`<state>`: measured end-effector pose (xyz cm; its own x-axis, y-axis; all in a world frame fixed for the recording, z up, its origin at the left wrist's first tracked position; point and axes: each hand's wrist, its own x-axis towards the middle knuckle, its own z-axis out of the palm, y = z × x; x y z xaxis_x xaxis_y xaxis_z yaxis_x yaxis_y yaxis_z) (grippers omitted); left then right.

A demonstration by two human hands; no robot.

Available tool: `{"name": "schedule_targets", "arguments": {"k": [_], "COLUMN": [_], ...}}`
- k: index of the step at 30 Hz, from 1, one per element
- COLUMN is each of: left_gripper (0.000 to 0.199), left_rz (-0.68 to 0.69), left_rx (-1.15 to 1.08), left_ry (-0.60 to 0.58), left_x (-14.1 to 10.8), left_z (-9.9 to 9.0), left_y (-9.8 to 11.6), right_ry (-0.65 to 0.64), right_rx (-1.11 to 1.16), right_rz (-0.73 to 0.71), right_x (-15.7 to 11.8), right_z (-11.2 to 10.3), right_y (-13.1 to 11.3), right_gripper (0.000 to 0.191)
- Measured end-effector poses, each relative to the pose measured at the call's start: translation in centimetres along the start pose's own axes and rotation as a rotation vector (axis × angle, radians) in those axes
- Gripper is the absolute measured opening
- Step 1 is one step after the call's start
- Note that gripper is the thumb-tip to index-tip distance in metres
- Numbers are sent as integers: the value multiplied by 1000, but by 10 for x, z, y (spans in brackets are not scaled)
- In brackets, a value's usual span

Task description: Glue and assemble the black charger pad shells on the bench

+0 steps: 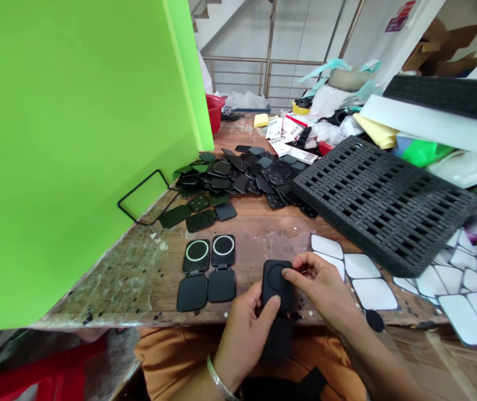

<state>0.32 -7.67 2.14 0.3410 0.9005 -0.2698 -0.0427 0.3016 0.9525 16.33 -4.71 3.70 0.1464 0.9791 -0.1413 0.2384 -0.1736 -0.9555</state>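
My left hand (251, 320) grips a black folding pad (278, 292) by its left edge, the thumb lying on its face. The pad's upper panel bears a faint ring; its lower panel hangs over the table edge. My right hand (317, 281) is closed at the upper right of the same pad, thumb on its face near the ring; whether it also pinches something small is hidden. Left of my hands, two similar pads lie unfolded, a left pad (193, 289) and a right pad (222, 284), each with a white ring on its upper panel.
A heap of black panels (238, 175) covers the table's middle. White-faced sheets (374, 293) lie at the right, beside a slotted black foam tray (384, 200). A black wire frame (138, 195) leans by the green partition (75, 139). Bags and labels clutter the back right.
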Motion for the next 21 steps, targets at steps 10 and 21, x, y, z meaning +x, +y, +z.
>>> {"name": "schedule_targets", "arguments": {"k": [10,21], "left_gripper": [30,32], "left_rz": [-103,-143], "left_rx": [-158,-378], "left_ry": [71,66], "left_x": [9,18], "left_z": [-1,-3], "left_y": [1,4], "right_ry": [-26,-88], "right_rx": [-326,-370], "right_rz": [-525,-832], "right_x": [-19,-47], "right_z": [4,-2], "right_y": [6,19], "right_gripper": [12,22]}}
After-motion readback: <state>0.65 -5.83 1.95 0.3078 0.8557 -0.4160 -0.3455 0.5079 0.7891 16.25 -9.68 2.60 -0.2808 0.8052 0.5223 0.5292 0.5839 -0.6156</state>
